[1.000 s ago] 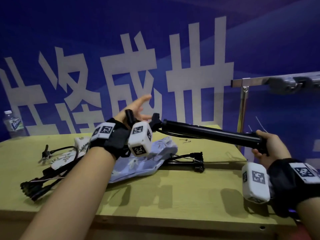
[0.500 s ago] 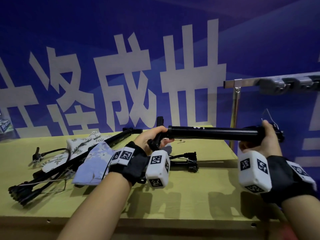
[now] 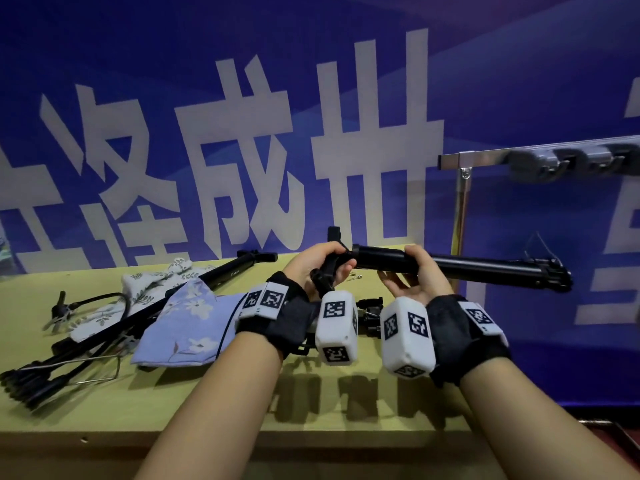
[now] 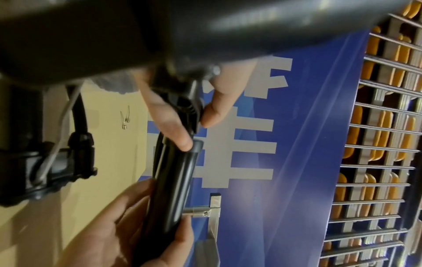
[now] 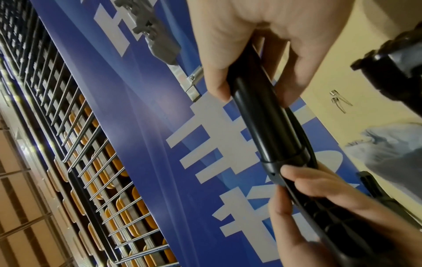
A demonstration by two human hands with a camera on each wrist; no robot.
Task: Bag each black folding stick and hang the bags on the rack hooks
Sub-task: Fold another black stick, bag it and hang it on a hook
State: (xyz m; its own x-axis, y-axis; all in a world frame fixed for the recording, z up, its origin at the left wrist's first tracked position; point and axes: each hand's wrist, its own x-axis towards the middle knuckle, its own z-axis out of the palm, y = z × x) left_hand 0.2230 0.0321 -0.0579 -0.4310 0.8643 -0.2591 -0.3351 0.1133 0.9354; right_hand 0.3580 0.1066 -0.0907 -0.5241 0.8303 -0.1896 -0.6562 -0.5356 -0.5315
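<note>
I hold one black folding stick [image 3: 460,266] level above the table, its far end pointing right. My left hand [image 3: 320,263] grips the jointed head at the stick's left end [image 4: 182,108]. My right hand [image 3: 412,271] holds the tube just right of it, thumb over the top [image 5: 255,97]. More black folding sticks [image 3: 145,306] lie crossed on the table at the left. A blue floral cloth bag [image 3: 187,323] lies flat beside them, and a white floral bag [image 3: 152,282] lies under the sticks. The rack's metal bar [image 3: 485,157] with grey hooks [image 3: 568,164] stands at the right.
The yellow table [image 3: 173,410] runs along a blue banner wall with white characters. A black clamp part [image 3: 370,310] lies behind my wrists. Two small metal pins [image 3: 356,277] lie near the back edge. The rack's upright post [image 3: 462,206] rises at the table's right end.
My right hand slid from the stick's far right end to the tube near my left hand. The left hand went from open near the head joint to gripping it.
</note>
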